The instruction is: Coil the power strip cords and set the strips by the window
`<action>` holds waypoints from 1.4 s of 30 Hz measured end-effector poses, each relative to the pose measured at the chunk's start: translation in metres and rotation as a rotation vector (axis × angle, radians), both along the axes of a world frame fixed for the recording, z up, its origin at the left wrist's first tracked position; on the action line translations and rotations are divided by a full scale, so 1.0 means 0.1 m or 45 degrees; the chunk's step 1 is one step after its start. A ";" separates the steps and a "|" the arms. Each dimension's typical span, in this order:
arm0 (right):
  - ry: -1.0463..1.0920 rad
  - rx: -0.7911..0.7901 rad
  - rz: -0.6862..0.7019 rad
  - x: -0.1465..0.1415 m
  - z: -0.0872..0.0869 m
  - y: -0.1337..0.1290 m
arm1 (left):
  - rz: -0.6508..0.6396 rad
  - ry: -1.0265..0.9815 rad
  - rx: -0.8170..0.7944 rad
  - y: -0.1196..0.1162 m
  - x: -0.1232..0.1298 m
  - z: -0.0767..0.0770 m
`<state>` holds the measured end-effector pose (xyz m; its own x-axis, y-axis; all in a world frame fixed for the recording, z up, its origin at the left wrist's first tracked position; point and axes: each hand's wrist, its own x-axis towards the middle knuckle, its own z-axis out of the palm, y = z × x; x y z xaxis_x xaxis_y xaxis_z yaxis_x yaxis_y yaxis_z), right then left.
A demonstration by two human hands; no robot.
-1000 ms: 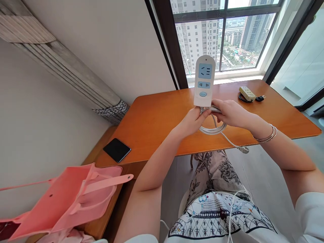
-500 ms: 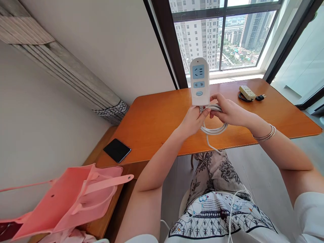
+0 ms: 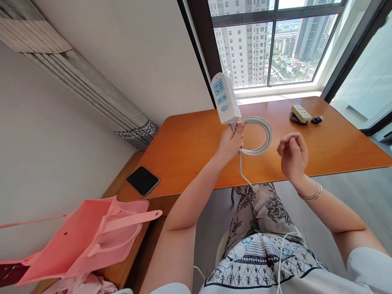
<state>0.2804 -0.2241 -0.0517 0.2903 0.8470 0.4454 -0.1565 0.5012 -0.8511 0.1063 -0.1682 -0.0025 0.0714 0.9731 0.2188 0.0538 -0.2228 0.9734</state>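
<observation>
My left hand [image 3: 230, 143] is closed around the cord right where it leaves a white power strip [image 3: 226, 98]. The strip stands tilted to the left above the table, its blue socket panels towards me. From the same hand a coiled white cord [image 3: 266, 141] fans out to the right in several loops. Its loose end hangs past the table's front edge, with what looks like the plug [image 3: 255, 188] at the tip. My right hand [image 3: 294, 156] floats apart from the coil, fingers curled in, with nothing visible in it.
On the wooden table [image 3: 190, 151], a beige power strip [image 3: 301, 113] with a black cord and plug lies at the back right. A black tablet or phone [image 3: 143, 181] rests near the left edge. A pink bag [image 3: 92, 237] stands at the lower left, below a window-side curtain [image 3: 101, 94].
My right hand has let go of the cord coil and moved right and towards me. The power strip has swung left and tilted, still held by my left hand.
</observation>
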 end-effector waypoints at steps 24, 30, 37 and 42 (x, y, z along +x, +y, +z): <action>0.321 0.032 -0.081 -0.10 -0.22 -0.13 | 0.134 -0.125 -0.186 0.09 -0.16 -0.21; -0.953 0.097 -0.066 0.06 -0.12 -0.04 | 0.033 0.344 -0.025 0.09 -0.10 -0.46; -1.708 -0.181 -0.203 0.03 -0.05 0.00 | 0.068 0.434 0.118 -0.02 -0.01 -0.43; -1.649 -0.251 -0.355 -0.02 -0.03 0.06 | 0.127 0.421 0.204 -0.13 0.06 -0.34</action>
